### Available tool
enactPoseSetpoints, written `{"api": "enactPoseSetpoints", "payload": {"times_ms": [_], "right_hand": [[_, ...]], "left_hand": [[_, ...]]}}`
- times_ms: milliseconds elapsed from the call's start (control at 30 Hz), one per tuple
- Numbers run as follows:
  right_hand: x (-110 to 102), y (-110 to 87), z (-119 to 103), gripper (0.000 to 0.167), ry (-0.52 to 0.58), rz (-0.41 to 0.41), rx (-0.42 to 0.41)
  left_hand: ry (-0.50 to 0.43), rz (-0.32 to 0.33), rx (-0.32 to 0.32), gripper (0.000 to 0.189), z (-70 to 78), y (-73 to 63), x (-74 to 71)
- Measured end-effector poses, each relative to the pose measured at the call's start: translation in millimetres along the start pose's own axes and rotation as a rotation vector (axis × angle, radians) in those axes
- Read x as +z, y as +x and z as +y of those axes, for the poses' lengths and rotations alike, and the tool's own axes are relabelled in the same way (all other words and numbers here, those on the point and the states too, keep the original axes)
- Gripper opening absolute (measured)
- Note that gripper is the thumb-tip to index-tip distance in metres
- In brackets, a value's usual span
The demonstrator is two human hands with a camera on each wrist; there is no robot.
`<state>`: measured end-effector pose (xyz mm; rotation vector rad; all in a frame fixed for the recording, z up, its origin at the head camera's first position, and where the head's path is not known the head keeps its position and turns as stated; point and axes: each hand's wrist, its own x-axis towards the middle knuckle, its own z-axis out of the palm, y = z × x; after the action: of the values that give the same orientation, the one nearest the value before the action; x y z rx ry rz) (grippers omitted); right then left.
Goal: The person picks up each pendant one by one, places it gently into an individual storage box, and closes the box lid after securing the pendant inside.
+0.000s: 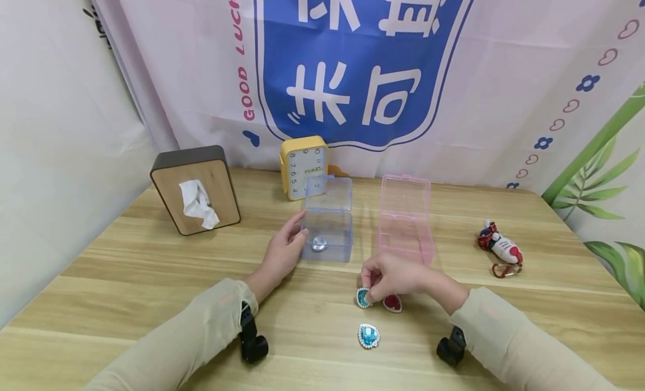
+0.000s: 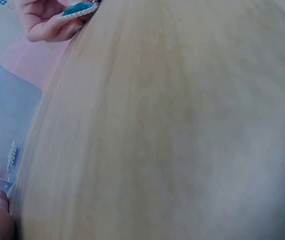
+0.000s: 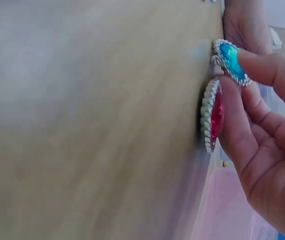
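Note:
My right hand [image 1: 395, 274] pinches a teal heart-shaped gem [image 3: 231, 61] with a beaded silver rim between thumb and forefinger, tilted up off the wood. Close beside those fingers, a red gem [image 1: 392, 303] in the same kind of rim lies on the table. Nearer me is a second teal gem [image 1: 369, 336], lying flat. My left hand [image 1: 283, 251] rests against the left side of a clear blue box [image 1: 335, 254], its lid raised. Inside that box sits a clear gem [image 1: 319, 244]. Behind my right hand stands a clear pink box [image 1: 403, 240], lid up too.
A tissue box [image 1: 196, 195] stands at the back left of the wooden table [image 1: 151, 301]. Just behind the blue box is a yellow clock [image 1: 304, 167]. On the right lies a small plush charm [image 1: 501, 248] with a carabiner. A printed cloth [image 1: 347, 88] hangs behind.

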<state>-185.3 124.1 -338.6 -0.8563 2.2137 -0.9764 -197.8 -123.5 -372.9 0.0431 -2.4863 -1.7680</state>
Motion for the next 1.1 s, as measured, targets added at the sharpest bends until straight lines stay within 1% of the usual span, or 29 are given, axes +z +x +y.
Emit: {"api": "enactPoseSetpoints", "payload": {"times_ms": [200, 300, 400, 800, 933, 1100], "right_hand": [[-4.9, 0.8, 7.0, 0.015, 0.152, -0.021, -0.006], [-5.7, -0.4, 8.1, 0.018, 0.201, -0.019, 0.004], [-4.8, -1.8, 6.8, 0.019, 0.227, -0.007, 0.029], [-6.7, -9.7, -3.1, 0.022, 0.332, 0.099, 0.073], [-9.4, -9.0, -5.1, 0.023, 0.358, 0.15, 0.056], [-12.9, -6.2, -7.2, 0.023, 0.36, 0.204, 0.028]], "left_hand": [[-0.001, -0.002, -0.006, 0.048, 0.5, -0.2, -0.7], [-0.002, 0.002, -0.003, 0.048, 0.7, -0.5, -0.7], [-0.004, 0.003, -0.002, 0.049, 0.9, -0.7, -0.8], [0.002, 0.0, -0.01, 0.048, 1.2, -0.1, -0.8], [-0.003, 0.002, -0.008, 0.049, 0.9, 0.3, -0.7], [-0.006, 0.0, -0.005, 0.049, 0.3, 0.2, -0.5]]}}
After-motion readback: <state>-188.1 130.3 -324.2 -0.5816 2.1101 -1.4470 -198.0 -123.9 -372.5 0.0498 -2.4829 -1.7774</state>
